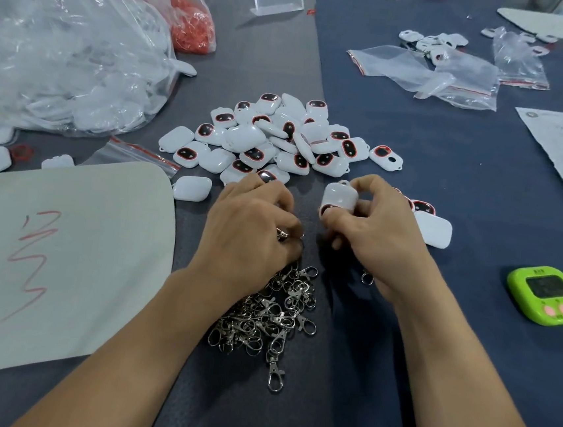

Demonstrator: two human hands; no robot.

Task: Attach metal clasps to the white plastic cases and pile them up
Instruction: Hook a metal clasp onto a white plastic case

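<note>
Two hands: both low over the dark desk, close together but apart.
Left hand: fingers curled, pinching one metal clasp.
Right hand: grips a white case, loop end up.
Clasp heap: loose on the desk between the forearms, partly under the left wrist.
Case pile: just beyond the hands, mid-desk.
Green timer: right, well apart.
Plastic bag: far left, bulging with more white cases.

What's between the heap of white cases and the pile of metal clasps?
Head view: the left hand pinching a clasp, the right hand holding one white case.
</note>
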